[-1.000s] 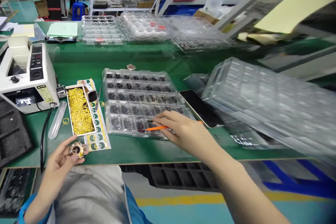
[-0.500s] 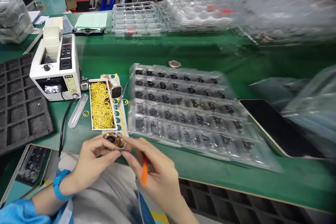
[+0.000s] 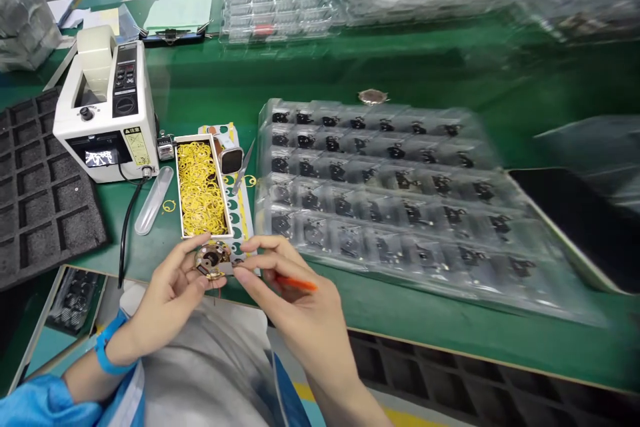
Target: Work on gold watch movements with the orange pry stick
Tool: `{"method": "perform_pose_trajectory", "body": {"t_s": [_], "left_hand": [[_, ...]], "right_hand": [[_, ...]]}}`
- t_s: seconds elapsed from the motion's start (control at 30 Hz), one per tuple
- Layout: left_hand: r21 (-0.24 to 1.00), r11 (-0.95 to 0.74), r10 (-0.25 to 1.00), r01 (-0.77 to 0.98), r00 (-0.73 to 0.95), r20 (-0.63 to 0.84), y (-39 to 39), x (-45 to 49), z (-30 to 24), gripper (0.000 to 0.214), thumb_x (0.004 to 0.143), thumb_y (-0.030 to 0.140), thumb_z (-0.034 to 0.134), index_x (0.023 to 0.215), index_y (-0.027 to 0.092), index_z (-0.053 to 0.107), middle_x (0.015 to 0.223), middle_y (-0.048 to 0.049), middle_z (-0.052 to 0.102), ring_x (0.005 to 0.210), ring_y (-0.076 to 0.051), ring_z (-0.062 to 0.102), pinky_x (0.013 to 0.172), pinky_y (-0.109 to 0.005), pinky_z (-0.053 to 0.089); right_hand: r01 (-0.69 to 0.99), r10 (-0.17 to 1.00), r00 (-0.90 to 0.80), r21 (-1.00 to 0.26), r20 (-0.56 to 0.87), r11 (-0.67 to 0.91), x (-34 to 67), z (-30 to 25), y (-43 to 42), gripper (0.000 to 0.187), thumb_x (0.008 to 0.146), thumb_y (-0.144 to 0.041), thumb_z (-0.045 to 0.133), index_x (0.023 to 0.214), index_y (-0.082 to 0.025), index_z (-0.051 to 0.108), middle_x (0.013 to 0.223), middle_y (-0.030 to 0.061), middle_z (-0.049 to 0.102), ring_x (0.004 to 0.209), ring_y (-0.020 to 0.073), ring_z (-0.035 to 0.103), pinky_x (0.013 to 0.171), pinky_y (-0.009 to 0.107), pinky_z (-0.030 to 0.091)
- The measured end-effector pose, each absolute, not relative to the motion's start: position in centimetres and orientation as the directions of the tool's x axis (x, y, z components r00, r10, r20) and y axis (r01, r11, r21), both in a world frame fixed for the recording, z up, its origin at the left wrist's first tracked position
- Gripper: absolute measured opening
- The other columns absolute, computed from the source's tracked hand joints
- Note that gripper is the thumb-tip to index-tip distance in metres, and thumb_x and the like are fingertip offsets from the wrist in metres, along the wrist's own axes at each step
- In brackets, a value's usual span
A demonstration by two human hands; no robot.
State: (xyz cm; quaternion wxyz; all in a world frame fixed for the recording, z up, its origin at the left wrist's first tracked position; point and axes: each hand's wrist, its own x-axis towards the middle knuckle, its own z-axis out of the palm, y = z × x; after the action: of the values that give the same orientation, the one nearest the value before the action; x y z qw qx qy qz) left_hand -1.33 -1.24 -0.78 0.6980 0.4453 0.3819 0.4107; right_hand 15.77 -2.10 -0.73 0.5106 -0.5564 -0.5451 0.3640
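My left hand [image 3: 175,290] is closed, pinching a small round electronic assembly [image 3: 211,260] by its edge. The assembly has a dark centre and a coppery rim, and a thin red wire hangs below it. My right hand [image 3: 295,300] is closed around an orange stick-shaped tool [image 3: 297,283] that lies across its curled fingers. Its thumb and fingertips meet at the assembly's right edge; whether they pinch a small part there I cannot tell. Just beyond the hands stands a white box [image 3: 230,230] full of yellow rings [image 3: 200,190].
A clear plastic tray [image 3: 345,247] of small black parts lies right of the box, with a phone [image 3: 565,213] beyond it. Left are a white tape dispenser [image 3: 107,113] and a black foam tray [image 3: 30,233]. Tweezers [image 3: 244,167] and a smartwatch [image 3: 231,160] lie beside the box.
The view has shifted, so the bench items sit higher and the tray farther right. The assembly has been tilted to show its round face. The orange tool has swung from upright to nearly level.
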Motion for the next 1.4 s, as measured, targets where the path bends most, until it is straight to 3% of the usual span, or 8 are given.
{"method": "perform_pose_trajectory", "body": {"t_s": [0.27, 0.43, 0.6, 1.03, 1.2, 1.4], "left_hand": [[0.968, 0.217, 0.896, -0.126, 0.419, -0.146, -1.5, -1.7, -1.1, 0.041, 0.096, 0.027, 0.059, 0.137, 0.023, 0.057, 0.141, -0.0118, 0.062, 0.122, -0.025, 0.066, 0.102, -0.036, 0.057], [0.97, 0.206, 0.904, -0.128, 0.406, -0.138, -1.7, -1.6, -1.3, 0.042, 0.096, 0.023, 0.058, 0.138, 0.023, 0.056, 0.143, -0.0104, 0.062, 0.122, -0.023, 0.066, 0.103, -0.034, 0.055], [0.966, 0.227, 0.907, -0.126, 0.388, -0.162, -1.5, -1.2, -0.9, 0.042, 0.095, 0.031, 0.06, 0.136, 0.02, 0.056, 0.139, -0.0132, 0.064, 0.12, -0.025, 0.067, 0.101, -0.034, 0.056], [0.925, 0.239, 0.921, -0.295, 0.371, -0.12, -1.6, -0.9, -1.6, 0.037, 0.094, 0.026, 0.065, 0.131, 0.024, 0.06, 0.138, -0.0118, 0.064, 0.122, -0.026, 0.065, 0.099, -0.036, 0.057], [0.916, 0.257, 0.929, -0.307, 0.34, -0.147, -1.6, -0.7, -1.5, 0.036, 0.092, 0.027, 0.067, 0.128, 0.025, 0.063, 0.134, -0.0098, 0.067, 0.118, -0.024, 0.067, 0.101, -0.035, 0.055], [0.919, 0.258, 0.94, -0.298, 0.299, -0.167, -1.5, -0.5, -1.3, 0.034, 0.09, 0.032, 0.07, 0.122, 0.023, 0.065, 0.12, -0.0083, 0.073, 0.106, -0.02, 0.072, 0.09, -0.028, 0.058]], "right_hand": [[0.135, 0.998, -0.042, -0.989, 0.051, 0.056, 15.9, -0.1, -0.5, 0.013, 0.079, -0.023, 0.07, 0.067, -0.023, 0.073, 0.086, 0.0047, 0.07, 0.079, 0.0178, 0.067, 0.067, 0.028, 0.055], [0.146, 0.996, 0.038, -0.987, 0.08, 0.073, 15.2, -0.5, -0.6, 0.011, 0.078, -0.02, 0.069, 0.068, -0.022, 0.073, 0.082, 0.0028, 0.07, 0.072, 0.0147, 0.066, 0.066, 0.027, 0.055], [0.161, 0.987, 0.125, -0.984, 0.098, 0.078, 14.4, -0.5, -0.9, 0.013, 0.079, -0.019, 0.068, 0.067, -0.022, 0.072, 0.08, 0.0027, 0.07, 0.066, 0.0132, 0.063, 0.058, 0.024, 0.051], [0.148, 0.987, 0.147, -0.988, 0.071, 0.049, 13.9, -0.6, -1.0, 0.016, 0.08, -0.019, 0.066, 0.063, -0.02, 0.067, 0.079, 0.0033, 0.068, 0.067, 0.0139, 0.062, 0.059, 0.025, 0.049], [0.203, 0.978, 0.161, -0.975, 0.129, 0.095, 13.7, -1.2, -1.1, 0.018, 0.082, -0.018, 0.065, 0.064, -0.02, 0.064, 0.08, 0.0021, 0.067, 0.067, 0.0129, 0.061, 0.062, 0.025, 0.049], [0.299, 0.958, 0.152, -0.935, 0.243, 0.189, 13.4, -1.7, -1.3, 0.017, 0.084, -0.014, 0.064, 0.069, -0.021, 0.061, 0.081, -0.0005, 0.067, 0.072, 0.0125, 0.064, 0.065, 0.024, 0.051]]}}
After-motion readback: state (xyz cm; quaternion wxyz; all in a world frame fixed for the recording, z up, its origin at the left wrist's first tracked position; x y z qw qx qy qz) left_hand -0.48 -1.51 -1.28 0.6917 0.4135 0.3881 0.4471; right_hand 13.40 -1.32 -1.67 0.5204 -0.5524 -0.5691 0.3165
